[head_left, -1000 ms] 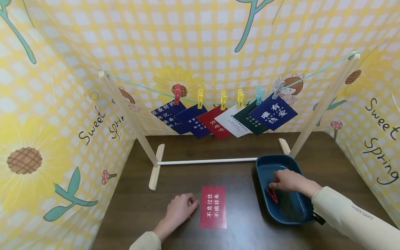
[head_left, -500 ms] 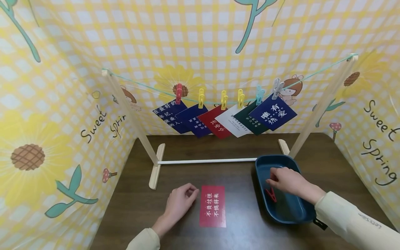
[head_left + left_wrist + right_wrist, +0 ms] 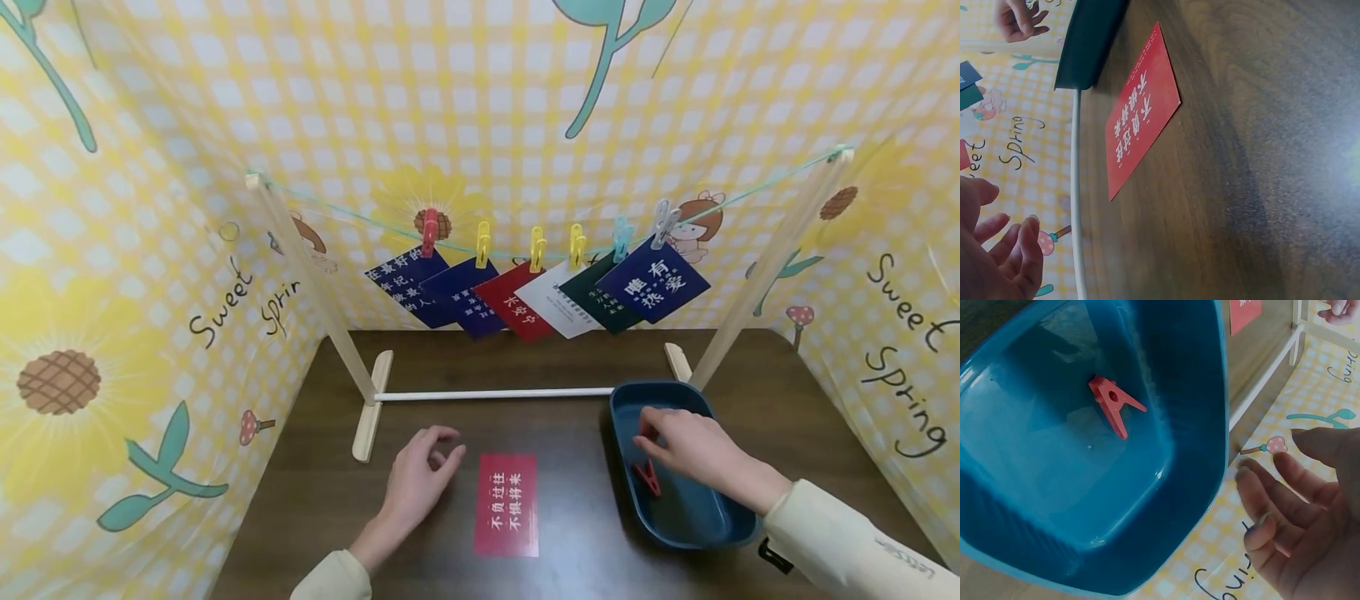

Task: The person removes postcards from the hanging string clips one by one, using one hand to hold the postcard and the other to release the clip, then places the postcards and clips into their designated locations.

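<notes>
Hands relaxed & part-curled: L hand nr red card, R hand over blue tub w/ red clip.

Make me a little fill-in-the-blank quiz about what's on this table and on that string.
The loose clothespin inside the blue tray is coloured ____. In the head view, the loose red card lies to the ____ of the tray. Hanging from the green string are ____ cards. The hanging white card is held by a peg coloured ____.

Missing words: red; left; six; yellow.
</notes>
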Demonstrator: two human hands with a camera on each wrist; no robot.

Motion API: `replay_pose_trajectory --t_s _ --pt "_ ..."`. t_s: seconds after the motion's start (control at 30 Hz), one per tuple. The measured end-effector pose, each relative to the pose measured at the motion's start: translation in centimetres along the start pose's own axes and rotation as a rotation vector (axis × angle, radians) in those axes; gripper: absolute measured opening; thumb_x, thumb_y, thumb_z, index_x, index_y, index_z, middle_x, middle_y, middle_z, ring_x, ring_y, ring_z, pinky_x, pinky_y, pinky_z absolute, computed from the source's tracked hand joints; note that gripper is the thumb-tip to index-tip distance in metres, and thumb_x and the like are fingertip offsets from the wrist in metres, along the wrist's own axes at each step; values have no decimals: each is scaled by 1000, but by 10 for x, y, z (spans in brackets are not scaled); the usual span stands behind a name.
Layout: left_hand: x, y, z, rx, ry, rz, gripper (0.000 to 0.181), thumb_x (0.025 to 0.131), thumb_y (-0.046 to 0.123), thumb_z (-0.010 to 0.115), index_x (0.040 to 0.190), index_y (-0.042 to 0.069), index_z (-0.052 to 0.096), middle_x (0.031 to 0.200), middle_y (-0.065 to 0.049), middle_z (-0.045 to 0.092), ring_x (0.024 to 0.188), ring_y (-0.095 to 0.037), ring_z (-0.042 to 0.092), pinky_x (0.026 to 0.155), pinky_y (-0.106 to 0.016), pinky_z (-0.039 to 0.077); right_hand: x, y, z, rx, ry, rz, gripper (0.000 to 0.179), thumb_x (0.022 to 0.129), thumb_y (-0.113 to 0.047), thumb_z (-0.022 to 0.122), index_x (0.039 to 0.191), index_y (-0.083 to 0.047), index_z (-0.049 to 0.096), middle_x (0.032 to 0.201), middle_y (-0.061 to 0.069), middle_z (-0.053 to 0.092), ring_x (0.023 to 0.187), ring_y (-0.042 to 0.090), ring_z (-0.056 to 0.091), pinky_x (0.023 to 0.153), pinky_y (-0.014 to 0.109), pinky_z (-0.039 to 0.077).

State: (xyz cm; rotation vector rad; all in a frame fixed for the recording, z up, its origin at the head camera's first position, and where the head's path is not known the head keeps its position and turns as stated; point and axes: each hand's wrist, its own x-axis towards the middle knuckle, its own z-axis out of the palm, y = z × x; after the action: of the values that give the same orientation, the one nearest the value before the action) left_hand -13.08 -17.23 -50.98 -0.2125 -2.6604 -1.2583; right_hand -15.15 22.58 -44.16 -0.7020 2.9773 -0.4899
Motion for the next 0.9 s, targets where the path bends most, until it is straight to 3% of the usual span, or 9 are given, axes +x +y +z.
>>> replay_pose_trajectory --t_s 0.17,0.33,0.47,0.6,0.9 --pt "3 1 -1 -34 20 37 18 92 16 80 109 14 73 88 6 65 68 -3 60 63 -24 49 -1 -5 -2 -9 88 -72 13 94 -20 79 97 -20 66 90 -6 68 67 1 54 54 21 47" --pt "4 3 -2 -80 13 17 17 93 13 80 108 16 73 97 4 72 71 -3 62 65 -28 54 2 -9 0 -19 160 -140 20 91 -18 81 105 -15 68 90 -5 66 65 -1 52 52 20 47" --pt "6 5 -4 -119 11 21 18 93 11 79 110 14 73 99 2 73 73 -5 64 69 -35 58 5 -13 1 -66 231 -221 24 89 -17 84 106 -12 68 87 -4 64 61 -2 49 49 18 42" --pt "8 6 -5 -155 24 35 18 93 8 79 109 13 73 99 2 73 73 -6 65 70 -32 58 9 -19 -1 -127 286 -299 26 85 -17 86 103 -14 67 86 -5 62 61 0 50 50 17 43" --pt "9 8 -9 -191 50 70 18 93 6 79 109 13 73 98 2 73 73 -7 65 69 -30 58 16 -36 -8 -125 264 -322 22 88 -19 84 102 -15 69 88 -2 66 62 2 53 51 18 45"
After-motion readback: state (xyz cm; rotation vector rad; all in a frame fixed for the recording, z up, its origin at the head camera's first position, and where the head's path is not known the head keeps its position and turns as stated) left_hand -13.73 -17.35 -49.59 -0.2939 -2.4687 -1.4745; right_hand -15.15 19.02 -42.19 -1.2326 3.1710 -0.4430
